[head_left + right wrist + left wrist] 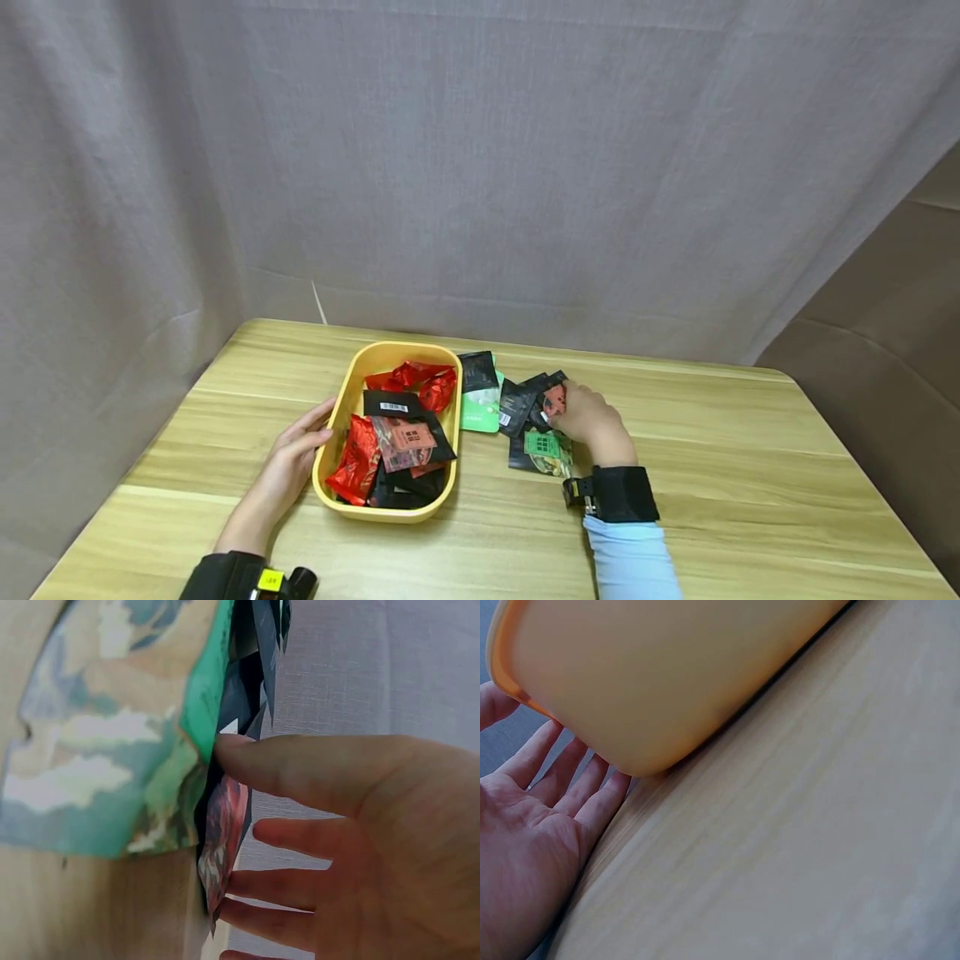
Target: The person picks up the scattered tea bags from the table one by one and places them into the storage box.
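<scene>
A yellow plastic basket (336, 492) holds red foil packets (358, 460) and black packets, one with a pink label (414, 437). My left hand (296, 454) rests against the basket's left side; in the left wrist view its fingers (592, 780) are extended along the outer wall. Right of the basket, my right hand (592, 421) touches a black packet with a red label (554, 401). In the right wrist view, the thumb (300, 769) and fairly straight fingers lie along the packets' edges. A black packet with a green label (542, 446) lies just nearer.
Between basket and right hand lie a green packet (480, 414), a black packet (477, 372) partly over it, and further black packets (515, 405). The wooden table (750, 483) has a grey curtain (480, 167) behind it.
</scene>
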A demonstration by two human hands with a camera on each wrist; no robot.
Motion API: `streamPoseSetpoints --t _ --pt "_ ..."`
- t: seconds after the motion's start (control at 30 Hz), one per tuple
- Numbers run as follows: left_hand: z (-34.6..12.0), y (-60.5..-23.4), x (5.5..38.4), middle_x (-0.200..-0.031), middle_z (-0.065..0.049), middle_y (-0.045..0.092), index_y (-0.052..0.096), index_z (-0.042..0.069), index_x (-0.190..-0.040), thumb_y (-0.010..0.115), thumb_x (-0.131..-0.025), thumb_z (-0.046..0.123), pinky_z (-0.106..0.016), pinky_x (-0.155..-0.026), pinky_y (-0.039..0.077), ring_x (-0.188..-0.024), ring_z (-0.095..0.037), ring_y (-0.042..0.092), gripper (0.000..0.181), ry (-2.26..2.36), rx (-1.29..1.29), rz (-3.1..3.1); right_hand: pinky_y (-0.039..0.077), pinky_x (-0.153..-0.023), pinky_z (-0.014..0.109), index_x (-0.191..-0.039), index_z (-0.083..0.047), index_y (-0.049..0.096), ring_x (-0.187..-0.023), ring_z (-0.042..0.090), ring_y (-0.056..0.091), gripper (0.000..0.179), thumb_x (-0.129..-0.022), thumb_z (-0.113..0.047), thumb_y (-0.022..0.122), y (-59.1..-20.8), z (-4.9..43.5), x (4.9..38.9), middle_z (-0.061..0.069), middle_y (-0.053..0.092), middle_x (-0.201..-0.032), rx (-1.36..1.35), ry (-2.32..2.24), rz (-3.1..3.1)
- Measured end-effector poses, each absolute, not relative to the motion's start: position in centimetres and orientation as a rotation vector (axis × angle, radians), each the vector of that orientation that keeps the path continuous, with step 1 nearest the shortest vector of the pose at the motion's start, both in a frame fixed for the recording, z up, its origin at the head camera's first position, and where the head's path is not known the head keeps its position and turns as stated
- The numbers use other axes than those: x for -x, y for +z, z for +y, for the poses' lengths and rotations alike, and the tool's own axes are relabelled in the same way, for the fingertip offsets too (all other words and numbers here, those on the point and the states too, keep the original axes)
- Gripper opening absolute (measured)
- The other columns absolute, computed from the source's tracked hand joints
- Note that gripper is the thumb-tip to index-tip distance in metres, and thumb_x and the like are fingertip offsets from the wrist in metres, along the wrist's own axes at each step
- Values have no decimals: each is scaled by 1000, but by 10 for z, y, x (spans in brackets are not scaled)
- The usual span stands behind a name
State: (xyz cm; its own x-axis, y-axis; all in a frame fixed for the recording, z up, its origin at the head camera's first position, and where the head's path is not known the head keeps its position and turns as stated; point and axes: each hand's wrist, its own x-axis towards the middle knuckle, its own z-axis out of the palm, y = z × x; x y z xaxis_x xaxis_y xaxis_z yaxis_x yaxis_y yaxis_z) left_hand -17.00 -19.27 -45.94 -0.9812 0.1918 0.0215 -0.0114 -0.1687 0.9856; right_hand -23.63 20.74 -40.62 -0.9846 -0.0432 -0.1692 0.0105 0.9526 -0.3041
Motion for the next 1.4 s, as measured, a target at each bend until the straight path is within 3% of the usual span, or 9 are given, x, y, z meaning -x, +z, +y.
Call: streamPoseSetpoints --t 0.17,0.27,0.37,0.63,0.87,1.17,1.4 --pt "-193 -460 170 -133 10 39 18 -6 -148 40 -96 9 -7 -91 43 -114 9 46 58 2298 -220 1931 51 -76 54 -140 7 36 -96 39 57 73 -80 -22 65 -406 211 237 29 60 -118 44 -512 2954" --pt "-193 -460 170 -132 11 39 17 -6 -148 39 -96 9 -7 -91 43 -114 9 46 58 2297 -224 1932 48 -67 43 -140 6 37 -83 30 56 71 -81 -23 64 -404 215 239 24 63 -108 54 -570 2965" --pt "-193 -459 170 -134 9 39 17 -6 -148 39 -96 10 -7 -91 43 -115 9 46 58 2294 -230 1937 45 -64 39 -139 5 38 -78 27 54 69 -81 -24 62 -400 220 238 21 63 -102 59 -599 2987" --pt "-193 -459 170 -132 10 40 17 -6 -148 39 -96 10 -7 -92 43 -115 8 47 58 2299 -244 1932 48 -71 48 -136 4 43 -89 32 56 66 -79 -24 61 -381 221 231 23 62 -109 103 -573 3112" --pt "-192 -457 169 -138 3 37 18 -5 -148 40 -97 11 -7 -92 43 -116 8 46 58 2287 -238 1946 49 -65 44 -129 -1 53 -82 29 58 60 -77 -29 62 -365 193 224 18 67 -107 232 -565 3307" --pt "-191 -458 169 -131 11 41 17 -6 -148 40 -96 11 -7 -91 43 -114 8 47 58 2293 -230 1937 54 -86 50 -125 -7 58 -103 30 61 58 -77 -39 64 -359 132 205 14 66 -118 512 -480 3445" --pt "-190 -458 170 -140 1 36 18 -4 -148 41 -96 12 -6 -91 43 -114 9 46 59 2278 -208 1942 50 -94 52 -128 -15 56 -115 30 57 57 -82 -47 54 -364 84 184 12 62 -128 766 -399 3381"
